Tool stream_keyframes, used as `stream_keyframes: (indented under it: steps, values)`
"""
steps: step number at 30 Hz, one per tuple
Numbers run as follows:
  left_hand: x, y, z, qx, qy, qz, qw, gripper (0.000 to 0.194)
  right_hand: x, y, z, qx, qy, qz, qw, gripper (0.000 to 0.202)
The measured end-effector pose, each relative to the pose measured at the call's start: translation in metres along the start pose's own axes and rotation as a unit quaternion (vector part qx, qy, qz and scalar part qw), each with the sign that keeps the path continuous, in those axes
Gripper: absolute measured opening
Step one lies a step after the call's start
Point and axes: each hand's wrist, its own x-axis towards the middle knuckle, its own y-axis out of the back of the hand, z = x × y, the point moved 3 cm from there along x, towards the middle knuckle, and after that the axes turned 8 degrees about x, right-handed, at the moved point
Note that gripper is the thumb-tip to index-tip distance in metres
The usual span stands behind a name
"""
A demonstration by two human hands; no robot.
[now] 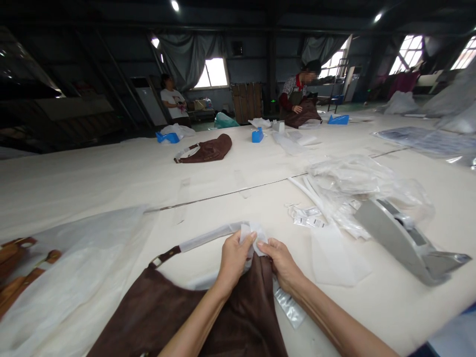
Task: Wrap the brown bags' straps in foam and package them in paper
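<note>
A dark brown bag lies on the white table at the near edge. Its strap is covered in pale wrapping and arches away from the bag. At the right end of the strap, my left hand pinches a piece of thin white wrapping. My right hand grips the same wrapping from the other side, thumb on top. The two hands almost touch, just above the bag's upper right corner. A clear plastic packet sits beside the bag, below my right hand.
A grey tape dispenser, crumpled clear plastic, small labels and a white sheet lie right. Tan bag parts under plastic are left. Another brown bag and blue dispensers are farther off. Two people work beyond.
</note>
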Motion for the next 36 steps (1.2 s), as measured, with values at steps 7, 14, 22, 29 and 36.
stream_keyframes:
  steps: [7, 14, 22, 29, 36]
  values:
    - [0.0, 0.014, 0.002, 0.0, 0.009, 0.034, 0.999, 0.023, 0.008, -0.007, 0.003, -0.106, 0.075, 0.054, 0.99, 0.044]
    - [-0.007, 0.016, -0.009, -0.161, 0.109, -0.037, 0.98, 0.042, 0.009, -0.004, 0.014, -0.048, 0.07, 0.043, 0.995, 0.043]
    - [-0.026, -0.015, -0.012, -0.234, 0.074, -0.01, 0.969, 0.046, 0.007, -0.005, 0.018, -0.072, 0.075, 0.035, 0.994, 0.044]
    - [-0.027, -0.015, -0.018, -0.254, 0.135, -0.003, 0.958, 0.045, 0.006, -0.008, 0.014, -0.105, 0.074, -0.004, 0.992, 0.038]
    - [-0.024, -0.004, -0.003, -0.261, 0.134, -0.05, 0.955, 0.056, 0.004, -0.005, 0.008, -0.067, 0.027, 0.011, 0.997, 0.039]
